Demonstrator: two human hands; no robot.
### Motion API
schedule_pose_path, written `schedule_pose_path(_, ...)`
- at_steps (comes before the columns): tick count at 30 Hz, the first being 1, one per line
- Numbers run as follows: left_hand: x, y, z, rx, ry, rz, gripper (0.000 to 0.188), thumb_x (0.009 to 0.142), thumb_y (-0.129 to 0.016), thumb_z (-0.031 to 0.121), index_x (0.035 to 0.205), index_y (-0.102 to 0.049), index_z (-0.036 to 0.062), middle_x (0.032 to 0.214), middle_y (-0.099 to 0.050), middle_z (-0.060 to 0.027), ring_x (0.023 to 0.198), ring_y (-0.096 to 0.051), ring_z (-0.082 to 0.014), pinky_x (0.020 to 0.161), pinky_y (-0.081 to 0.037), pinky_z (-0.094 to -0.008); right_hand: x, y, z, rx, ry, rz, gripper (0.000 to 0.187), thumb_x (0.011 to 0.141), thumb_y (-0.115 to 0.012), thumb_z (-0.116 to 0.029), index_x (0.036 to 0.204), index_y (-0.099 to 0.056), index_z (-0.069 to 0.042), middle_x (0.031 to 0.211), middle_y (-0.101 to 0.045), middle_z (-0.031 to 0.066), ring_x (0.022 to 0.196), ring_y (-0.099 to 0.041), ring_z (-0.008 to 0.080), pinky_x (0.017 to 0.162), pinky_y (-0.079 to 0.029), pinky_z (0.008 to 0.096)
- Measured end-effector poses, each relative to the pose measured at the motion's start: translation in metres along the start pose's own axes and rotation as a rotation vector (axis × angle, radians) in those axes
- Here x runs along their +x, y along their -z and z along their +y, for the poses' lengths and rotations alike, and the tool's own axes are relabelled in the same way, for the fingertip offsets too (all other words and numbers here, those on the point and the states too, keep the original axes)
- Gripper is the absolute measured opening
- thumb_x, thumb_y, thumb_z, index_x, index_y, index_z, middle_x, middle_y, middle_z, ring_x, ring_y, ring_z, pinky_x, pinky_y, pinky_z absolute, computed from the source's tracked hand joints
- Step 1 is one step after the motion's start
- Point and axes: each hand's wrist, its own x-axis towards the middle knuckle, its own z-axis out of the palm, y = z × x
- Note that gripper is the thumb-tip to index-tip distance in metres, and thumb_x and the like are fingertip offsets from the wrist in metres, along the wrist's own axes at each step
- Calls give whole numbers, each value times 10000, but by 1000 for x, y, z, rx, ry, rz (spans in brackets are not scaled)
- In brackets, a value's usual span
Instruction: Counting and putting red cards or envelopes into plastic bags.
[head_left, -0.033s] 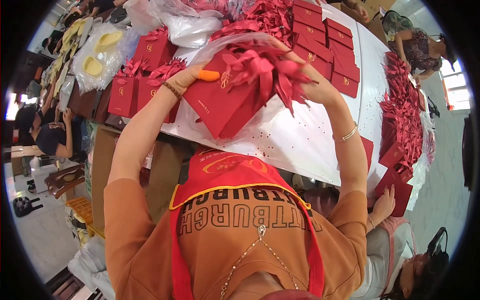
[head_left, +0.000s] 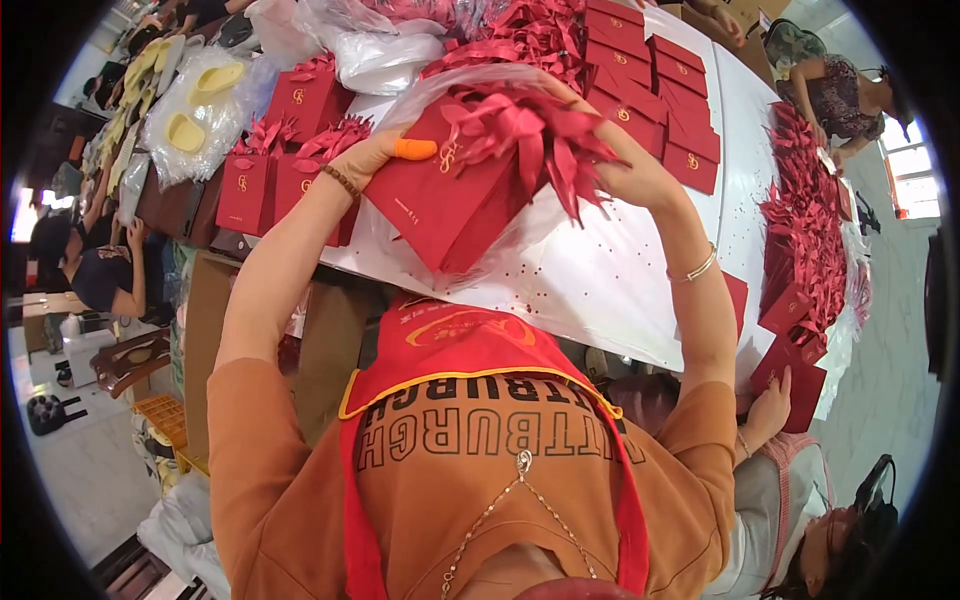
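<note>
Over the table's near edge I hold a bundle of dark red gift bags (head_left: pixel 440 205) with gold marks, tilted with one corner down. Red ribbon handles (head_left: pixel 535 140) fan out from its top. A clear plastic bag (head_left: pixel 545 225) lies around and behind the bundle. My left hand (head_left: pixel 375 160), an orange cover on its thumb, is closed on the bundle's left side. On the other side my right hand (head_left: pixel 630 165) curves round the ribbons and plastic; its fingertips are partly hidden behind them.
Rows of red bags (head_left: pixel 625 100) lie on the white table (head_left: pixel 600 285) at the far right. Ribboned bags (head_left: pixel 245 190) stand at left beside wrapped yellow slippers (head_left: pixel 185 130). An open carton (head_left: pixel 210 320) sits below. At lower right, a co-worker's hand (head_left: pixel 770 405) holds a red bag.
The bundle and its ribbons have shifted very slightly to the left and up. Both my hands keep their places on it.
</note>
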Motion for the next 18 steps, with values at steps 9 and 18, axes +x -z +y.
schedule_pose_path(9, -12, -9, 11, -217, 87, 255, 337, 848, -553, 96, 1152, -464, -20, 1032, -581, -198, 936, -604, -281, 753, -541, -410, 14, -7, -11, -26, -208, -20, 896, 628, -471, 106, 1411, -79, -87, 1448, -176, 83, 1270, -247, 123, 864, -333, 170)
schedule_pose_path(18, 12, -26, -16, -482, -11, 325, 293, 854, -548, 115, 1099, -496, -36, 1049, -573, -187, 930, -600, -265, 790, -526, -406, 22, -11, -26, 460, -166, 173, 864, 666, -575, 85, 1398, -160, -111, 1422, -217, 100, 595, -502, 78, 474, -433, 230)
